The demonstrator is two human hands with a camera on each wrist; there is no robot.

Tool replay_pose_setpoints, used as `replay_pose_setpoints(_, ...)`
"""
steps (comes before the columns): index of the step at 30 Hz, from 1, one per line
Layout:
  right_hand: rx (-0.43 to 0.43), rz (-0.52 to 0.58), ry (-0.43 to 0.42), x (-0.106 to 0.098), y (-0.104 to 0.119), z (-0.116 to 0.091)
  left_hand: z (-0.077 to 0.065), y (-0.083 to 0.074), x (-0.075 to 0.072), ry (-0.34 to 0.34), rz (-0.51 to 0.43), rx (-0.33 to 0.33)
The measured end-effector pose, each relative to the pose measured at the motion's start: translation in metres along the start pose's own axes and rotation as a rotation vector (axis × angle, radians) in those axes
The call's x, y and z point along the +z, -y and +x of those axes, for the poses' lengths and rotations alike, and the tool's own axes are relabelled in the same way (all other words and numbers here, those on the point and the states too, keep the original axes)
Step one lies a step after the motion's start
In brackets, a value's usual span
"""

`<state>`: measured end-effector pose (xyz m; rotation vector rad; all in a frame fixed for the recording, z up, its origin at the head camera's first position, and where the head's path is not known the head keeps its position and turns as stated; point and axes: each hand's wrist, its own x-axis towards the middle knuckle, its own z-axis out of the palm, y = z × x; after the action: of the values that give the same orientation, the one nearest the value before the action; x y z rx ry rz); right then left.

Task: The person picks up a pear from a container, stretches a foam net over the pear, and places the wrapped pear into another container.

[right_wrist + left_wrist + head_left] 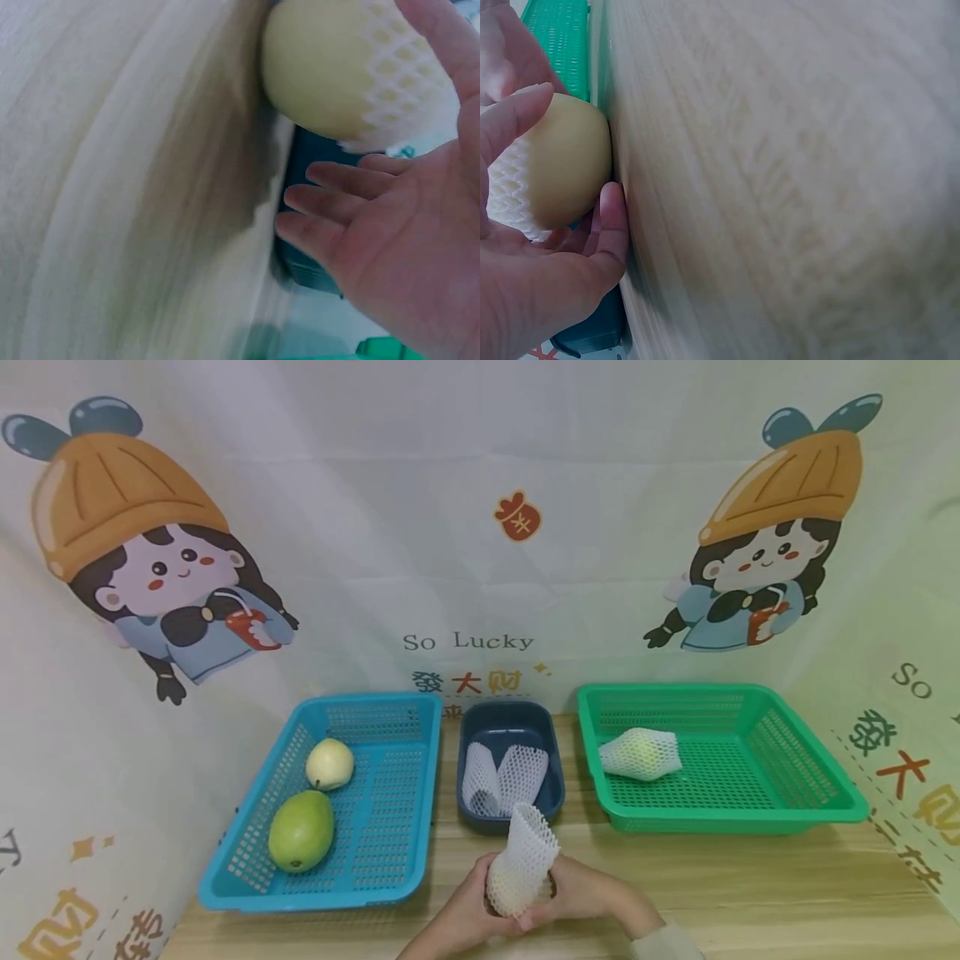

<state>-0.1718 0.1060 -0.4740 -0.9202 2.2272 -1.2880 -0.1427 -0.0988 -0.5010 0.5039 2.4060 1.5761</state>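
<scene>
A pale yellow round fruit [577, 161], like a pear, stands at the wooden table with a white foam net sleeve [529, 852] over it. The sleeve's free end points up and away from me. My left hand [474, 906] grips the fruit from the left, thumb over its side and fingers curled at its base. From the right, my right hand [581, 893] cups the sleeved fruit loosely. In the right wrist view its thumb overlaps the net [401, 67], while the other fingers [326, 202] stretch out, fairly straight, just below the fruit.
A blue basket [416, 877] at left holds a pale pear [330, 764] and a larger green fruit [302, 832]. Behind my hands, a dark blue bin [510, 714] contains flat net sleeves [522, 777]. At right, a green basket [738, 817] holds a sleeved fruit [641, 754].
</scene>
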Motion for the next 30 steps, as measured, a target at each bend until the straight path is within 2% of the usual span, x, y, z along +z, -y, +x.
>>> replay_pose_setpoints(4,-0.038,-0.028,-0.091,-0.002,0.005,-0.003,-0.003,-0.004,-0.002,0.016,0.011,-0.002)
replay_pose_setpoints(8,-0.007,-0.156,-0.191,-0.004,0.012,-0.008,-0.007,-0.009,-0.005,0.027,0.052,-0.047)
replay_pose_setpoints(12,0.018,-0.243,-0.234,-0.003,0.019,-0.012,-0.012,-0.014,-0.007,0.019,0.073,-0.073)
replay_pose_setpoints(17,0.009,-0.283,-0.273,-0.002,0.025,-0.012,-0.016,-0.021,-0.008,-0.060,0.061,-0.011)
replay_pose_setpoints(19,-0.001,-0.298,-0.280,-0.001,0.026,-0.011,-0.016,-0.022,-0.007,-0.100,0.077,0.035)
replay_pose_setpoints(22,-0.017,-0.298,-0.280,0.000,0.026,-0.010,-0.016,-0.023,-0.006,-0.130,0.087,0.065)
replay_pose_setpoints(24,-0.022,-0.295,-0.276,0.002,0.026,-0.009,-0.016,-0.023,-0.006,-0.117,0.073,0.033)
replay_pose_setpoints(26,-0.024,-0.259,-0.266,0.004,0.024,-0.008,-0.016,-0.021,-0.006,-0.074,0.018,-0.035)
replay_pose_setpoints(28,-0.021,-0.227,-0.255,0.006,0.022,-0.007,-0.015,-0.017,-0.005,-0.025,-0.066,-0.100)
replay_pose_setpoints(30,-0.019,-0.218,-0.249,0.009,0.018,-0.005,-0.015,-0.011,-0.002,0.012,-0.151,-0.124)
